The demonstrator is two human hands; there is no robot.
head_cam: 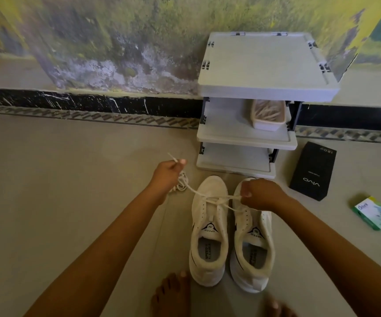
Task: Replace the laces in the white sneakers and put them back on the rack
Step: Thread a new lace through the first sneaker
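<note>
Two grips share one white lace: the left grip pinches it between thumb and fingertips just short of the tip, which pokes up past the hand, with spare lace bunched beneath; the right grip is curled round the opposite end, above the toe of the right sneaker. Between them the lace runs taut and crosses at the lowest eyelets of the left sneaker, so it lies crosswise to the shoe's long axis; the higher eyelets toward the tongue look bare, as do those of the right sneaker. Both sneakers stand side by side on the floor, toes toward the rack, heels toward the person's bare feet. The right grip is the nearer to the eyelets, the left standing well out to the side and further forward. Judged from this, lacing has barely begun, and each end must next travel back toward the tongue, along the shoe's axis. On the rack's middle shelf sits a shallow tray; right of the rack lie a black vivo box and a small green carton.
</note>
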